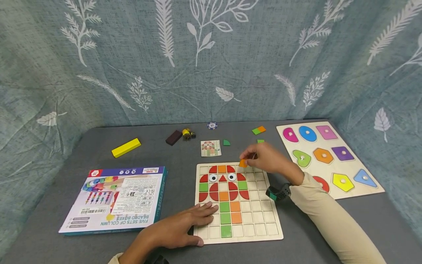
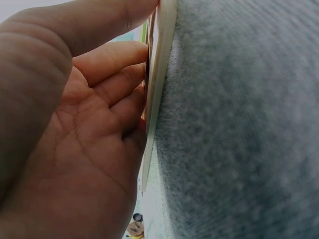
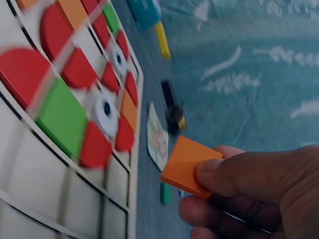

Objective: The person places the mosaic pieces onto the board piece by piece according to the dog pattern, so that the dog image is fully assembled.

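An orange square tile (image 3: 187, 164) is pinched between the thumb and fingers of my right hand (image 1: 266, 157). That hand is over the far edge of the wooden grid board (image 1: 263, 217), right of the owl-like pattern. Red curved pieces (image 1: 203, 197), green square tiles (image 1: 225, 231), orange square tiles (image 1: 236, 217) and two eye pieces (image 1: 232, 177) lie in the board's cells. My left hand (image 1: 184, 223) rests on the board's near left corner, fingers extended across the surface. In the left wrist view its thumb (image 2: 109, 25) touches the board's edge.
A small pattern card (image 1: 210, 148) and a green quarter-round piece (image 1: 226, 142) lie behind the board. To the left are a boxed set (image 1: 115, 198) and a yellow block (image 1: 126, 147). A shape puzzle (image 1: 313, 172) stands right, partly behind my right arm. A patterned curtain (image 1: 211, 73) hangs behind.
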Available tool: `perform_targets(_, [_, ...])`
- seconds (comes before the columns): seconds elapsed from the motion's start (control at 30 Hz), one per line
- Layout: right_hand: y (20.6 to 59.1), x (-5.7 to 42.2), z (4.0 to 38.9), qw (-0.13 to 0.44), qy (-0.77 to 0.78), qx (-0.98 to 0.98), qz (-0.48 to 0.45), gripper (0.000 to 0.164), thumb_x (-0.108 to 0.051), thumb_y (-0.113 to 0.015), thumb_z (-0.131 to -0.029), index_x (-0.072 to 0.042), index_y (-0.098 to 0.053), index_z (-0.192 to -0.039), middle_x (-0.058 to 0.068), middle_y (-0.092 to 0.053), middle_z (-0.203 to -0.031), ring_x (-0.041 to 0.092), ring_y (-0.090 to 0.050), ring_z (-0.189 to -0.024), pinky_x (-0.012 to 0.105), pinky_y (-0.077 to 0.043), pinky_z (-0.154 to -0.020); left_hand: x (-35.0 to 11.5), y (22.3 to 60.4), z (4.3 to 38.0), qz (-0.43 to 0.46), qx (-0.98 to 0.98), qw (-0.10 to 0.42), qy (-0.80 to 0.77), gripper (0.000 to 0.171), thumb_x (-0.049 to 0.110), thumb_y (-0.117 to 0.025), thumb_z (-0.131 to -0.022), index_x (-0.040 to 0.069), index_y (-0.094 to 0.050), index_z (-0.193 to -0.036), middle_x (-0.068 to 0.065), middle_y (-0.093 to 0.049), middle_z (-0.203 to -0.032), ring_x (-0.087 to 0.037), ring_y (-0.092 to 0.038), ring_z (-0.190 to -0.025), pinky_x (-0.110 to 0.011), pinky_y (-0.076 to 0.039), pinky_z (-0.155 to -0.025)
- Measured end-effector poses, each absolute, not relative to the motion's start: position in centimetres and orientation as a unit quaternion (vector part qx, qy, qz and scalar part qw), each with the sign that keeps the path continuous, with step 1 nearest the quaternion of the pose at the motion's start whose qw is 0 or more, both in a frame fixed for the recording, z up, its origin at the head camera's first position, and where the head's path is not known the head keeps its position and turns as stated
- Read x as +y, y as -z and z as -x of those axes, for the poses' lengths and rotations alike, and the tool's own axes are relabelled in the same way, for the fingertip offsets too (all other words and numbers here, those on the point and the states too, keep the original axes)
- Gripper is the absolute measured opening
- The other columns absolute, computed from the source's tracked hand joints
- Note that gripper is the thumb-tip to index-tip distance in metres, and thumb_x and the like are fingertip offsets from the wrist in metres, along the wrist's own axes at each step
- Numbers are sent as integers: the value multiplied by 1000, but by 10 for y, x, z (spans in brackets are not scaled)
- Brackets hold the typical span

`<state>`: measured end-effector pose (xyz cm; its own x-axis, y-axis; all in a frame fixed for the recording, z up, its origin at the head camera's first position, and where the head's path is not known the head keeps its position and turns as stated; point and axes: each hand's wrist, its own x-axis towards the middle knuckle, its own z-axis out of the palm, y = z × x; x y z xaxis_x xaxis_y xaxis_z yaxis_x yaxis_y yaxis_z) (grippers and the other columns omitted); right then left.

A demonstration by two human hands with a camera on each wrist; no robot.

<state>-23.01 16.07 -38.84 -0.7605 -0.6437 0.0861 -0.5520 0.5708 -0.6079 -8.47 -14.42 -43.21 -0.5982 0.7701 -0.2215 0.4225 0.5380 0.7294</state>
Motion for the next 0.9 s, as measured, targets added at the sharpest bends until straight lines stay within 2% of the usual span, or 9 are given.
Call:
perform_targets(0.27, [390, 162, 204, 105, 314, 858, 393, 16, 0, -66, -89, -6, -75, -100, -3, -70, -92, 8, -54, -71, 26, -48, -63, -144, 431, 85, -357, 834, 271, -322, 63, 28, -69, -91, 13, -44, -147, 8, -25, -158, -18, -14, -146, -47, -21, -113])
perform_targets(0.43, [396, 162, 192, 142, 329, 844, 400, 17, 2, -65, -89, -4, -74, -102, -5, -69, -92, 7, -55, -73, 26, -50, -67, -144, 431, 85, -354, 836, 272, -320, 63, 28, -69, -91, 12, -44, -147, 8, -26, -157, -17, -14, -146, -46, -21, -114])
perform_targets(0.7, [412, 161, 177, 207, 342, 822, 405, 16, 2, -65, -88, -7, -74, -96, -8, -67, -84, 5, -57, -72, 24, -52, -67, -143, 430, 84, -354, 835, 272, -321, 63, 26, -70, -91, 11, -45, -147, 7, -26, -158, -19, -15, -146, -46, -21, -114])
perform_targets(0.9, [413, 159, 169, 224, 333, 816, 417, 16, 3, -65, -87, -7, -74, -96, -8, -66, -85, 3, -57, -73, 23, -52, -68, -144, 430, 84, -355, 834, 270, -325, 64, 25, -70, -90, 11, -44, -147, 6, -26, -158, -19, -15, -146, -46, -21, -113])
